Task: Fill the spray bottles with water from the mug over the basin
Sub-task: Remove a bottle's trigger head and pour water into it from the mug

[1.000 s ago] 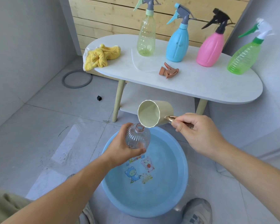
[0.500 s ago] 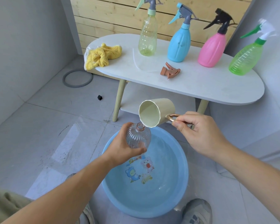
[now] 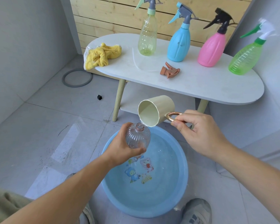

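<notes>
Clear ribbed plastic bottle point(image 3: 138, 137), matt mug point(image 3: 157, 110)

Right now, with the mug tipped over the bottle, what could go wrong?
The clear bottle has a narrow neck and the mug a wide rim, so water may spill into the basin. A wet bottle could slip from the left hand. The right hand only pinches the handle; the mug may wobble.

The left forearm is slanting in over the near-left side of the basin point(image 3: 184, 168). The left hand point(image 3: 122, 148) is hovering above the basin's far rim, fingers and thumb wrapping the clear bottle point(image 3: 137, 137). The right hand point(image 3: 200, 133) is hanging over the basin's far-right edge, thumb and forefinger pinching the handle of the mug point(image 3: 155, 110).
</notes>
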The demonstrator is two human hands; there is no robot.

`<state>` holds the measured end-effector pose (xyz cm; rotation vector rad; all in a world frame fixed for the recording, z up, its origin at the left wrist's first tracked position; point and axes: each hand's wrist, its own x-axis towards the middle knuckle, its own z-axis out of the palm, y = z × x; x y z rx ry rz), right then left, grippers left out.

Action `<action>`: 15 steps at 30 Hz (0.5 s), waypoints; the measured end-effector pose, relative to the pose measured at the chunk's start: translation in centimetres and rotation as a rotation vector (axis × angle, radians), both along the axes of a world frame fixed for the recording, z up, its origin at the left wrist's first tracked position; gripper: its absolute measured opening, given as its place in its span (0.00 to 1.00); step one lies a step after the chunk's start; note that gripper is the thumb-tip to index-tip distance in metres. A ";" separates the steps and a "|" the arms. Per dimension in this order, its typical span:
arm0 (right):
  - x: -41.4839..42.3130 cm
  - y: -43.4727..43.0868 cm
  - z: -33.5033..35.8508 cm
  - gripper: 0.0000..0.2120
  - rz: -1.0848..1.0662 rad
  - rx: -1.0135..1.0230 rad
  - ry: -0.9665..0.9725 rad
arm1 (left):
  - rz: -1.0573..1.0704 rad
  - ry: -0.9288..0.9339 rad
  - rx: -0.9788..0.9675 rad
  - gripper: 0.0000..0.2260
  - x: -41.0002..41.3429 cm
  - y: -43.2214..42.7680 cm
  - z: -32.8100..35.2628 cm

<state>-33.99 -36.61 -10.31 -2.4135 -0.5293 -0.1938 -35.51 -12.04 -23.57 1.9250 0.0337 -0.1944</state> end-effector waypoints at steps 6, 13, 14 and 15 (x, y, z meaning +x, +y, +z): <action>0.0 0.0 0.1 0.07 0.012 -0.031 -0.020 | 0.000 -0.002 0.001 0.38 0.0 0.0 0.0; 0.1 -0.2 -0.1 0.06 0.032 -0.056 -0.056 | -0.004 0.001 0.014 0.41 0.0 0.1 -0.4; 0.2 -0.2 -0.1 0.06 0.033 -0.062 -0.064 | -0.005 0.002 0.014 0.41 0.0 0.1 -0.3; 0.2 -0.2 -0.2 0.06 0.035 -0.068 -0.073 | -0.005 0.003 0.015 0.41 0.0 0.1 -0.3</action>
